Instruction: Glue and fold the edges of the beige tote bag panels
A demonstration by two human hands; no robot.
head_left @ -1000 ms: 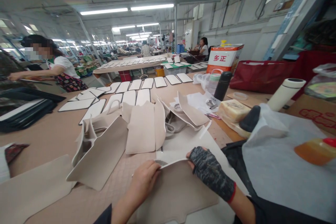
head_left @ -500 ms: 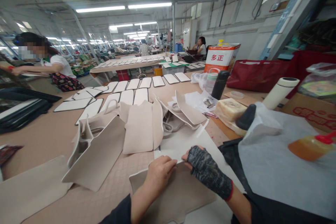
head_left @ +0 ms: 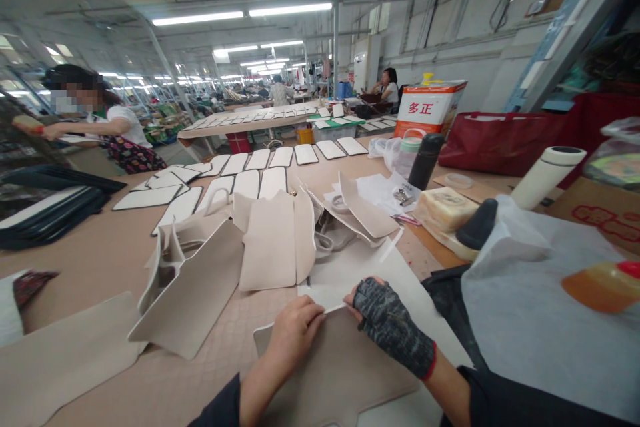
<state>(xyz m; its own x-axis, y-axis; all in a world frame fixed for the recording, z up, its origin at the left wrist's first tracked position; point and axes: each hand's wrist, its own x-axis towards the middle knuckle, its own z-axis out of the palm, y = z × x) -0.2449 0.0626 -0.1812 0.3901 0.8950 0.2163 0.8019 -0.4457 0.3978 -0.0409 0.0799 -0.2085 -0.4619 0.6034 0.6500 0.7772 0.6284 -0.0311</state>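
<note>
A beige leather-like panel lies in front of me over a white sheet. My left hand, bare, has its fingers closed on the far edge of the panel. My right hand, in a dark grey fingerless glove with a red cuff, pinches the same edge a short way to the right. Its fingertips are partly hidden by the glove. Just beyond stand partly assembled beige bag pieces, and another open beige bag body leans to the left.
White panels with dark edges lie in rows farther back. On the right are a black bottle, a white thermos, a wrapped yellowish block and an orange glue bottle. Another person stands at the left, arms stretched out.
My left hand has slid a little left along the panel's edge, away from my right hand. My right hand stays on the edge. The whole view has shifted slightly.
</note>
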